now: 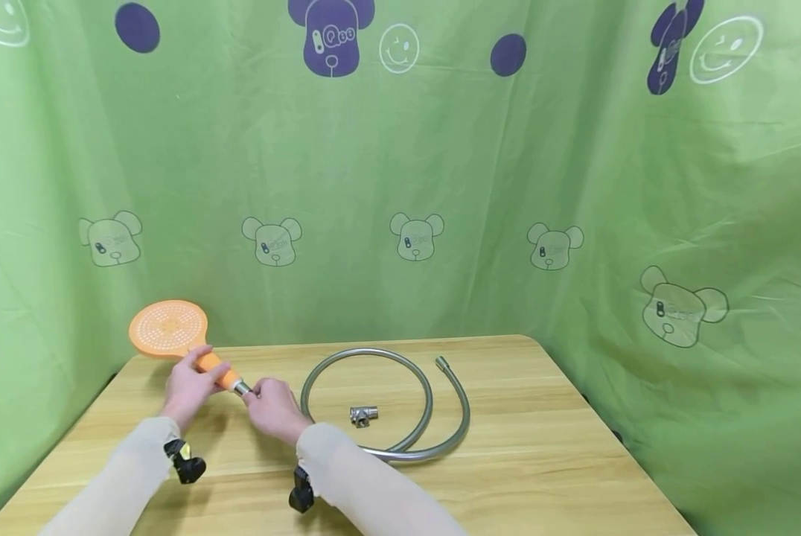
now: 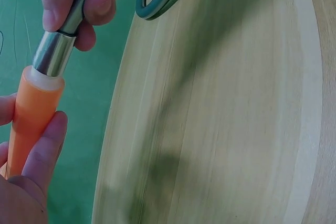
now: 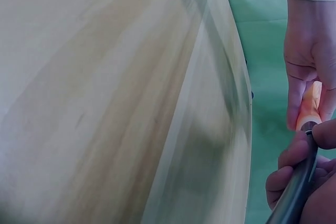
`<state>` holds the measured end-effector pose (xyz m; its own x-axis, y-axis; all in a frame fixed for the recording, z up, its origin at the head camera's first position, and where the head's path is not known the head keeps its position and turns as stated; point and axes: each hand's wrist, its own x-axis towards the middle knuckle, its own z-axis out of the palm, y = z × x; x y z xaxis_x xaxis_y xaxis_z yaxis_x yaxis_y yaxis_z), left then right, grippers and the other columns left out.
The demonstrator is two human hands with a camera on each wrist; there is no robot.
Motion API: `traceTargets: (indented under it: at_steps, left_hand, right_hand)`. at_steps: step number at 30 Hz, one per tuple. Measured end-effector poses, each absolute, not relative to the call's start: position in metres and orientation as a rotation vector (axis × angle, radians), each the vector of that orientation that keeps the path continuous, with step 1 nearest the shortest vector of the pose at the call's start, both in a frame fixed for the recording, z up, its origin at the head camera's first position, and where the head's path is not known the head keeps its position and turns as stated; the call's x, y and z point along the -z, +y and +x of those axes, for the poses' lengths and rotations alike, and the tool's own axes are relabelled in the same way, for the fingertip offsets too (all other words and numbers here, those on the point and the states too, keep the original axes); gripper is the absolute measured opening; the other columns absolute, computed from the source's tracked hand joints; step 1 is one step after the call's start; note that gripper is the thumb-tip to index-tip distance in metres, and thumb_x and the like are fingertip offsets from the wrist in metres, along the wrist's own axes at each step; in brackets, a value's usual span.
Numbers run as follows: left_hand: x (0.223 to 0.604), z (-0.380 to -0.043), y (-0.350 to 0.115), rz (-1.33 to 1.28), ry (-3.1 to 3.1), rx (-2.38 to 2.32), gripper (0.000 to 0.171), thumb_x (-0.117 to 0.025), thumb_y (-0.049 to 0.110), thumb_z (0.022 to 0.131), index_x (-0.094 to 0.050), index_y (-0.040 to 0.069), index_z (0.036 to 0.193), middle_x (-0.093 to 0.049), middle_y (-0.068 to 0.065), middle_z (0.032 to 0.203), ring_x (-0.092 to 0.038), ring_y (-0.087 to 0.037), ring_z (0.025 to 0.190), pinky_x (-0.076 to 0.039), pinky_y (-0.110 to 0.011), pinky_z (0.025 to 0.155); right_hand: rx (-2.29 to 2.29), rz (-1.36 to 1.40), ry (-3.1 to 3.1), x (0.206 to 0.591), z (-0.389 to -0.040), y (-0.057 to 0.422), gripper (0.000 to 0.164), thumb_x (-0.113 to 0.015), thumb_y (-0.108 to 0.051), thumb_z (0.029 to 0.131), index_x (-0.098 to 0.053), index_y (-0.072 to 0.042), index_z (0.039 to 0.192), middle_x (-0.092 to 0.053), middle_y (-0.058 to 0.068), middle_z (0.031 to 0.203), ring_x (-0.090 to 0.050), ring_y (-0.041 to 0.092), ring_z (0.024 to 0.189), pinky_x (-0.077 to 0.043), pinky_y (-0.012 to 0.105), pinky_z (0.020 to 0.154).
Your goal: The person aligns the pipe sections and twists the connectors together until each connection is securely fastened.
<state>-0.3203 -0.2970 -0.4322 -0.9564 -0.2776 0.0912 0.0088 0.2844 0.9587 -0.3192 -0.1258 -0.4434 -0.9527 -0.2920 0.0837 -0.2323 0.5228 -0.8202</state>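
An orange shower head (image 1: 169, 328) with a round perforated face is held above the table's left side. My left hand (image 1: 191, 385) grips its handle (image 2: 35, 114), thumb along one side. At the handle's lower end sits the metal end fitting (image 2: 54, 54) of a grey shower hose (image 1: 430, 402). With thumb and fingers, my right hand (image 1: 276, 408) pinches the hose just behind this fitting, also seen from close up in the right wrist view. A pale ring shows between fitting and handle. How far the fitting is screwed on, I cannot tell.
The hose loops over the wooden table (image 1: 528, 447), its free end (image 1: 443, 363) pointing up and back. Inside the loop lies a small chrome tee valve (image 1: 363, 415). Green printed curtains (image 1: 400, 171) stand behind and beside the table.
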Motion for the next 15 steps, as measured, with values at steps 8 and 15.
traceTargets:
  at_steps: [8, 15]
  left_hand:
    - [0.4316, -0.3204, -0.2933, 0.255, -2.310, 1.676, 0.071, -0.067, 0.014, 0.097, -0.028, -0.001, 0.156, -0.043, -0.038, 0.140, -0.066, -0.007, 0.082, -0.060, -0.020, 0.076]
    - [0.4310, -0.3195, -0.2913, 0.270, -2.321, 1.658, 0.070, -0.066, 0.013, 0.097, -0.029, -0.002, 0.155, -0.042, -0.040, 0.140, -0.066, -0.008, 0.082, -0.060, -0.019, 0.074]
  right_hand:
    - [1.439, -0.509, 2.671, 0.4452, -0.3187, -0.1250, 0.019, -0.060, -0.024, 0.100, -0.070, -0.010, 0.093, -0.053, -0.004, 0.062, -0.043, 0.009, 0.049, -0.036, 0.024, 0.041]
    - [1.403, -0.539, 2.662, 0.4468, -0.3200, -0.1232, 0.021, -0.057, -0.023, 0.101, -0.069, -0.012, 0.088, -0.049, -0.004, 0.059, -0.039, 0.008, 0.046, -0.031, 0.023, 0.039]
